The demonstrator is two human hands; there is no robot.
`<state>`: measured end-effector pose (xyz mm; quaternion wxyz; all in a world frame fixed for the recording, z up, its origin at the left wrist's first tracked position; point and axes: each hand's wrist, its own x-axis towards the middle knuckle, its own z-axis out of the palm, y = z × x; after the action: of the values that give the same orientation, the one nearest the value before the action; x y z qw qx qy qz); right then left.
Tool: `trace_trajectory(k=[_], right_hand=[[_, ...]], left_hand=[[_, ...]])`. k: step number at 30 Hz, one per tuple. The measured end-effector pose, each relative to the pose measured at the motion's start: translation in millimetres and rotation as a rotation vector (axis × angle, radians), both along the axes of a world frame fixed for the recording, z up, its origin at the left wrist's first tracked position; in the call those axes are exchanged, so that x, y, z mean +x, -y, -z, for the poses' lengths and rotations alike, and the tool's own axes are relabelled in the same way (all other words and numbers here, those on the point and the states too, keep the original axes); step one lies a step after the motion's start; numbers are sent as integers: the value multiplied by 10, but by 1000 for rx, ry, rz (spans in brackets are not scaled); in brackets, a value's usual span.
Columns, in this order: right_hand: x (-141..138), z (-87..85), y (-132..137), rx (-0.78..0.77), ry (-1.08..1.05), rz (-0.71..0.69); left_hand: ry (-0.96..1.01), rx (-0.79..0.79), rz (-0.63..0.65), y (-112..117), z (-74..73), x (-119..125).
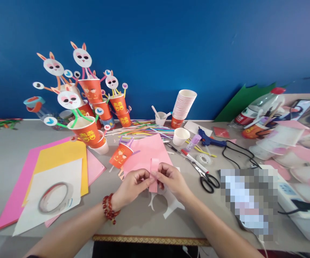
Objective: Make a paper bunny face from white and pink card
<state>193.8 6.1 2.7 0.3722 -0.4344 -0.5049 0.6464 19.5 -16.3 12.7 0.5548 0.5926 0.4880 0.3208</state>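
Observation:
A narrow pink paper strip [154, 165], bent over into a loop at its top, is pinched between my two hands. My left hand [133, 186], with a red bead bracelet at the wrist, grips its left side. Thumb and fingers of my right hand [172, 179] close on its right side. Under and behind the hands lie a pink paper sheet [149, 150] and white paper offcuts [173, 205] with curved cut edges. Just beyond my left hand, a red paper cup [121, 155] leans over with purple strips in it.
Red cups with white rabbit faces [69, 100] stand at left, behind coloured sheets and a tape roll [53, 197]. Scissors [208, 182], a glue stick [194, 142], a blue glue gun [211, 139] and stacked cups [184, 105] are toward the right. A power strip [292, 197] lies at far right.

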Motion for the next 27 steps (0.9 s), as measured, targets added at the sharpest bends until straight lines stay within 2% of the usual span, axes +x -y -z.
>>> trace_trajectory(k=[9,27], right_hand=[[4,1,6,-14,-14,-41],[9,38,5,9,5,-27]], left_hand=[[4,-1,-19,1,1,6],[6,31,-15,9,47,11]])
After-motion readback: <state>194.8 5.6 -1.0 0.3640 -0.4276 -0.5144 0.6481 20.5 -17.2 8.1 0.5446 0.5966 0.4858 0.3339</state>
